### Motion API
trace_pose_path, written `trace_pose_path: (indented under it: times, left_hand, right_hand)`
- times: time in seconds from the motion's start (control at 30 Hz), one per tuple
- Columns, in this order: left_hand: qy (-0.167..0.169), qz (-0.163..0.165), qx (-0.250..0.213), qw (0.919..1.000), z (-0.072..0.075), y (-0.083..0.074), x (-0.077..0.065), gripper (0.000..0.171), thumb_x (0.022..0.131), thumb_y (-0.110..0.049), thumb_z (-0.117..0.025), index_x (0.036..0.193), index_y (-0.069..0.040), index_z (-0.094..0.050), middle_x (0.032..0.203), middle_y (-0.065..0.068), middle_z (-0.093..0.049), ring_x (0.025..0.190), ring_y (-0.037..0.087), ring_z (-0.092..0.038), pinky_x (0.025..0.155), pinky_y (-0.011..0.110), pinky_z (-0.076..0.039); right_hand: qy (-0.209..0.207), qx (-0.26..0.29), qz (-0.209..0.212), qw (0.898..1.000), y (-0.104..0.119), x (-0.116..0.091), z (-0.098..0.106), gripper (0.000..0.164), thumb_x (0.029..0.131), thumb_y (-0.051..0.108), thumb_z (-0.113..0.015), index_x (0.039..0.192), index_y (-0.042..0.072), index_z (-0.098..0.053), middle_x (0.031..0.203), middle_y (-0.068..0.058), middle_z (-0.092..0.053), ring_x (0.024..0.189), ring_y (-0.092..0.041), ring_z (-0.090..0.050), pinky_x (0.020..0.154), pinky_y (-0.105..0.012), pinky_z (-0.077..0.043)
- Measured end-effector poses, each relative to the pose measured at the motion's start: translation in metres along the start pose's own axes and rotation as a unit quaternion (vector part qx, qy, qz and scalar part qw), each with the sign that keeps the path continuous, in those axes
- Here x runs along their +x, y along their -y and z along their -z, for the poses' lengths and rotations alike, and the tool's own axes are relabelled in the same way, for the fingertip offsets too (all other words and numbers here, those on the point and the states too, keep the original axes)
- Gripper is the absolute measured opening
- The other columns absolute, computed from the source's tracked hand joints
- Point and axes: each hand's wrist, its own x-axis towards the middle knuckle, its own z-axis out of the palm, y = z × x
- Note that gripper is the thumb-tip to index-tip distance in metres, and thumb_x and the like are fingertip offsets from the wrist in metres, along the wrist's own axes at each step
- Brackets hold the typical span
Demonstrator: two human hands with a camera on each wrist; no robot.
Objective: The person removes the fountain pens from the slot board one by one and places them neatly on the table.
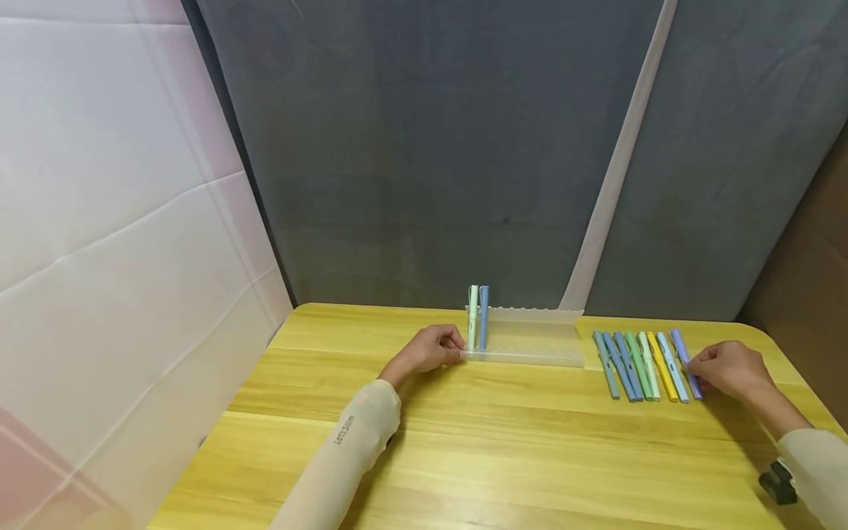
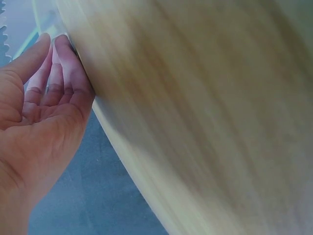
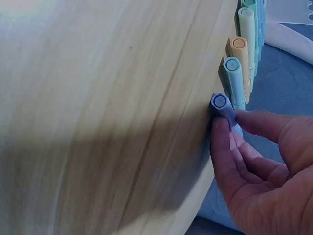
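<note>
A clear plastic pen rack (image 1: 536, 359) with a wavy back edge stands near the far side of the table. Two capped pens lean upright at its left end: a pale green pen (image 1: 472, 316) and a blue pen (image 1: 484, 318). My left hand (image 1: 429, 349) pinches the rack's front left corner between thumb and fingers. Over on the right, my right hand (image 1: 729, 369) holds a purple pen (image 3: 222, 105) between thumb and forefinger. That pen lies at the right end of a row, beside a light blue pen (image 3: 234, 73).
Further along the row lie a yellow pen (image 1: 665, 372), a pale green one (image 1: 648, 368), a green one (image 1: 639, 361) and several blue and grey-green pens (image 1: 623, 368). The wooden table (image 1: 503, 442) ends at a dark grey curtain (image 1: 424, 162) behind; a white cloth wall (image 1: 119, 221) rises left.
</note>
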Motion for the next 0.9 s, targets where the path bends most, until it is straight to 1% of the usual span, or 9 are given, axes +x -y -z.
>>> trace_pose_path:
  times: [0.13,0.27,0.47,0.63,0.73,0.77,0.8,0.87,0.9]
  left_hand:
    - [-0.004,0.002,0.003,1.0000,0.000,0.001,0.000,0.008,0.096,-0.009,-0.076,0.101,-0.007,-0.069,0.091,0.005,-0.067,0.076,0.015,-0.056,0.066,0.025,-0.047]
    - [-0.005,0.003,0.003,1.0000,0.000,0.000,0.000,0.007,0.096,-0.008,-0.075,0.101,-0.007,-0.070,0.091,0.005,-0.067,0.076,0.015,-0.056,0.066,0.025,-0.047]
    - [-0.003,0.002,0.005,1.0000,0.000,-0.001,0.000,0.008,0.096,-0.008,-0.076,0.101,-0.006,-0.070,0.090,0.006,-0.067,0.076,0.014,-0.056,0.066,0.024,-0.046]
    - [-0.001,0.000,0.008,1.0000,0.000,-0.001,0.000,0.008,0.096,-0.008,-0.075,0.101,-0.006,-0.070,0.091,0.006,-0.068,0.076,0.014,-0.056,0.066,0.024,-0.047]
    - [0.000,0.001,0.009,1.0000,0.001,-0.001,0.001,0.008,0.096,-0.009,-0.076,0.101,-0.006,-0.070,0.091,0.005,-0.068,0.076,0.014,-0.056,0.066,0.025,-0.046]
    - [0.001,0.001,0.010,0.9999,0.001,-0.002,0.001,0.008,0.096,-0.009,-0.076,0.101,-0.006,-0.070,0.091,0.005,-0.068,0.076,0.014,-0.056,0.066,0.024,-0.046]
    - [0.001,0.001,0.009,1.0000,0.001,-0.002,0.001,0.009,0.096,-0.009,-0.076,0.101,-0.006,-0.070,0.091,0.005,-0.068,0.076,0.014,-0.056,0.066,0.024,-0.046]
    - [0.004,0.000,0.008,1.0000,0.001,-0.001,0.002,0.009,0.096,-0.010,-0.076,0.102,-0.006,-0.070,0.091,0.005,-0.068,0.075,0.013,-0.056,0.066,0.024,-0.046]
    - [0.004,0.000,0.007,1.0000,0.001,-0.001,0.002,0.009,0.096,-0.010,-0.076,0.102,-0.006,-0.070,0.091,0.005,-0.068,0.075,0.013,-0.056,0.066,0.024,-0.046]
  right_hand:
    - [0.004,0.006,0.002,1.000,0.003,-0.002,0.000,0.028,0.095,0.023,-0.071,0.091,-0.004,-0.076,0.068,0.003,-0.074,0.064,-0.013,-0.070,0.061,-0.031,-0.050]
    - [-0.001,0.008,-0.004,1.000,0.006,-0.004,0.000,0.028,0.096,0.023,-0.072,0.091,-0.004,-0.077,0.067,0.003,-0.074,0.063,-0.013,-0.070,0.061,-0.033,-0.052]
    - [-0.003,0.007,-0.018,1.000,0.007,-0.004,0.000,0.033,0.097,0.023,-0.074,0.099,-0.010,-0.077,0.069,0.002,-0.074,0.063,-0.013,-0.070,0.060,-0.033,-0.053]
    - [0.005,0.015,-0.013,1.000,0.007,-0.004,0.000,0.036,0.097,0.023,-0.075,0.101,-0.013,-0.076,0.071,-0.001,-0.076,0.063,-0.014,-0.073,0.060,-0.033,-0.057]
    - [0.004,0.005,-0.007,1.000,0.007,-0.004,0.001,0.040,0.098,0.027,-0.072,0.101,-0.013,-0.076,0.071,-0.002,-0.076,0.064,-0.015,-0.073,0.061,-0.033,-0.055]
    - [0.000,0.000,-0.003,1.000,0.007,-0.005,0.001,0.041,0.098,0.028,-0.071,0.100,-0.012,-0.076,0.071,-0.002,-0.075,0.063,-0.014,-0.072,0.061,-0.033,-0.054]
    - [-0.009,-0.010,0.000,1.000,0.007,-0.005,0.000,0.042,0.099,0.031,-0.069,0.095,-0.010,-0.076,0.069,0.000,-0.073,0.062,-0.015,-0.069,0.061,-0.034,-0.051]
    - [-0.039,-0.023,-0.005,0.999,0.010,-0.005,-0.002,0.047,0.102,0.037,-0.064,0.081,-0.003,-0.073,0.062,0.002,-0.066,0.059,-0.016,-0.062,0.061,-0.034,-0.042]
    - [-0.055,-0.023,-0.010,0.998,0.012,-0.004,-0.004,0.051,0.104,0.041,-0.061,0.073,0.001,-0.069,0.059,0.003,-0.061,0.058,-0.017,-0.057,0.061,-0.035,-0.038]
